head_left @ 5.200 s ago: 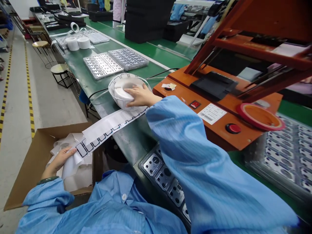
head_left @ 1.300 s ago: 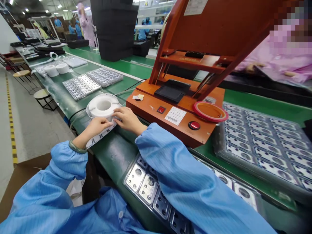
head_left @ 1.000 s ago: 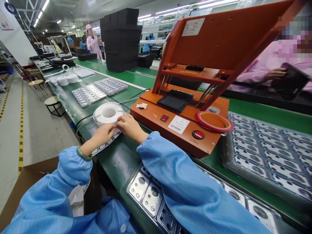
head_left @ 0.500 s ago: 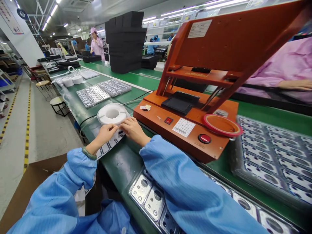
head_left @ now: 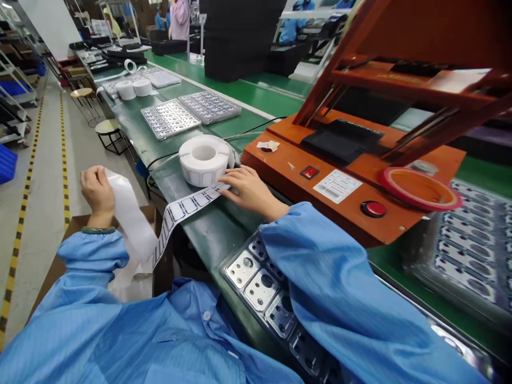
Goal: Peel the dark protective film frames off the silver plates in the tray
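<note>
White backing strip (head_left: 130,216) pinched in my left hand (head_left: 96,194), held up off the belt; my right hand (head_left: 250,192) lies open, fingers resting on the printed label strip (head_left: 184,210) beside the roll (head_left: 204,160).

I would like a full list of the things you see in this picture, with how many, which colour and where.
label roll: 1, white, on the green workbench
label strip: 1, white with black outlines, between roll and left hand
tape rolls: 2, white, farther along the bench
trays of metal parts: 4, silver, on the bench
press machine: 1, orange, right of the roll
ring: 1, red and orange, on the press
stools: 2, black legs, in the aisle
cardboard box: 1, brown, below the left hand
black tray stack: 1, black, far on the bench
left hand: 1, raised, holding the strip
right hand: 1, at the strip's end
sleeves: 2, blue
</note>
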`<state>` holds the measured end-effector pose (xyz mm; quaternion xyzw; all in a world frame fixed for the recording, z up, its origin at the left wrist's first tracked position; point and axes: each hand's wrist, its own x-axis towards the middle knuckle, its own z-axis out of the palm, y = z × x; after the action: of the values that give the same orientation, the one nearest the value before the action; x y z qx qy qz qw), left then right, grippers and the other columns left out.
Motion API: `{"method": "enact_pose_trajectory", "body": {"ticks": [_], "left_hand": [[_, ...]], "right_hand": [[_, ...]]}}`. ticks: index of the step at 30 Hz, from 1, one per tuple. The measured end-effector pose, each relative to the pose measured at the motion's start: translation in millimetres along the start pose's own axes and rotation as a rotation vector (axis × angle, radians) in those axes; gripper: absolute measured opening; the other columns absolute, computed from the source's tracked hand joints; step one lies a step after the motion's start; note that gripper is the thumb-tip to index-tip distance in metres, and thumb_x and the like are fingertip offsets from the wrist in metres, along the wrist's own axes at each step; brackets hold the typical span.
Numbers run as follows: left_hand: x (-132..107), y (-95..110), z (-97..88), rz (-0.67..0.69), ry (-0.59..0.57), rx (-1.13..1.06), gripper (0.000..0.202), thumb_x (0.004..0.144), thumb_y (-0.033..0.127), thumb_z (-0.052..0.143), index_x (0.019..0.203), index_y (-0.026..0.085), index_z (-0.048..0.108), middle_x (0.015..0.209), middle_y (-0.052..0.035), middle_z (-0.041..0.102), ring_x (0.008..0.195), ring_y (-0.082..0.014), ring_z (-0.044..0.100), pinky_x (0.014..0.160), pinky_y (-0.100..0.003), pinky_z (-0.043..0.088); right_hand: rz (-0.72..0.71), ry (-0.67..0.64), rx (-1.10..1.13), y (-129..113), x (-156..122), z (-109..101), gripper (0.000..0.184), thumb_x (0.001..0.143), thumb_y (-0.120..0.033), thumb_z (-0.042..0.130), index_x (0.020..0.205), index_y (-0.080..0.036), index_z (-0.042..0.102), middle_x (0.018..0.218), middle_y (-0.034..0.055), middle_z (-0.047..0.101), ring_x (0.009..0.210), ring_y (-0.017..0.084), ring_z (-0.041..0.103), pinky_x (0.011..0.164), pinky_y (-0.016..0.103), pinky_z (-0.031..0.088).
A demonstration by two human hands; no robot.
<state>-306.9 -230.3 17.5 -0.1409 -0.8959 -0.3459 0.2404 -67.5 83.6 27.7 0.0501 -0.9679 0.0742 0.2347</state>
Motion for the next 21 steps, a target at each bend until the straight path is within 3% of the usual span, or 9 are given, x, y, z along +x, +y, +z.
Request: {"method": "enact_pose_trajectory", "body": {"ticks": [4, 6, 9, 11, 15, 18, 21], "left_hand": [[-21.2, -70.4, -6.4, -0.040, -0.198, 0.104, 0.037, 0.096, 0.032, 0.030, 0.114, 0.007, 0.051, 0.126, -0.0230, 0.049, 0.129, -0.0318, 0.037, 0.109, -0.047, 0.025], [-39.3, -98.8, 1.5, -0.069, -0.371, 0.136, 0.031, 0.091, 0.029, 0.045, 0.112, 0.007, 0.053, 0.127, -0.0242, 0.049, 0.128, -0.0352, 0.039, 0.108, -0.053, 0.025], [-74.6, -127.5, 20.0, -0.128, -0.625, 0.131, 0.042, 0.084, 0.027, 0.060, 0.120, 0.009, 0.051, 0.134, -0.0222, 0.045, 0.128, -0.0369, 0.039, 0.105, -0.058, 0.029], [-101.3, -136.5, 32.6, -0.156, -0.808, 0.067, 0.041, 0.087, 0.031, 0.059, 0.123, 0.015, 0.051, 0.133, -0.0136, 0.048, 0.122, -0.0294, 0.048, 0.100, -0.053, 0.040], [-149.2, -138.7, 48.9, -0.178, -1.141, -0.165, 0.032, 0.090, 0.033, 0.055, 0.118, 0.017, 0.056, 0.123, -0.0097, 0.056, 0.106, -0.0218, 0.058, 0.089, -0.043, 0.051], [-172.7, -140.2, 51.8, -0.199, -1.269, -0.324, 0.034, 0.090, 0.034, 0.056, 0.118, 0.015, 0.055, 0.120, -0.0095, 0.057, 0.103, -0.0220, 0.059, 0.087, -0.043, 0.052], [-189.8, -146.1, 49.7, -0.229, -1.309, -0.433, 0.034, 0.090, 0.034, 0.056, 0.118, 0.015, 0.055, 0.120, -0.0093, 0.057, 0.103, -0.0223, 0.059, 0.087, -0.043, 0.052]], "right_hand": [[0.032, -0.002, -0.024, -3.8, -8.6, -10.5, 0.034, 0.089, -0.037, 0.054, 0.117, -0.019, 0.062, 0.116, 0.0117, 0.067, 0.116, 0.027, 0.056, 0.104, 0.051, 0.032], [0.026, -0.006, -0.031, -3.8, -13.9, -16.0, 0.029, 0.089, -0.037, 0.053, 0.110, -0.020, 0.065, 0.113, 0.0108, 0.068, 0.114, 0.027, 0.058, 0.104, 0.052, 0.032], [0.011, -0.003, -0.038, -2.9, -23.8, -23.0, 0.023, 0.089, -0.036, 0.053, 0.098, -0.022, 0.069, 0.107, 0.0088, 0.070, 0.112, 0.028, 0.059, 0.104, 0.053, 0.033], [0.017, 0.008, -0.045, -3.9, -30.1, -26.9, 0.024, 0.089, -0.037, 0.052, 0.095, -0.023, 0.069, 0.104, 0.0077, 0.071, 0.111, 0.027, 0.060, 0.102, 0.052, 0.036], [0.011, -0.023, -0.065, -13.8, -37.7, -31.4, 0.022, 0.090, -0.034, 0.050, 0.093, -0.023, 0.069, 0.102, 0.0071, 0.072, 0.110, 0.025, 0.061, 0.100, 0.048, 0.040], [-0.017, -0.036, -0.064, -24.8, -37.9, -30.1, 0.021, 0.091, -0.032, 0.051, 0.090, -0.021, 0.069, 0.101, 0.0075, 0.072, 0.108, 0.026, 0.062, 0.098, 0.048, 0.041], [-0.050, -0.036, -0.039, -34.8, -35.3, -25.7, 0.021, 0.091, -0.031, 0.050, 0.089, -0.020, 0.069, 0.101, 0.0086, 0.072, 0.107, 0.026, 0.063, 0.095, 0.047, 0.044]]}}
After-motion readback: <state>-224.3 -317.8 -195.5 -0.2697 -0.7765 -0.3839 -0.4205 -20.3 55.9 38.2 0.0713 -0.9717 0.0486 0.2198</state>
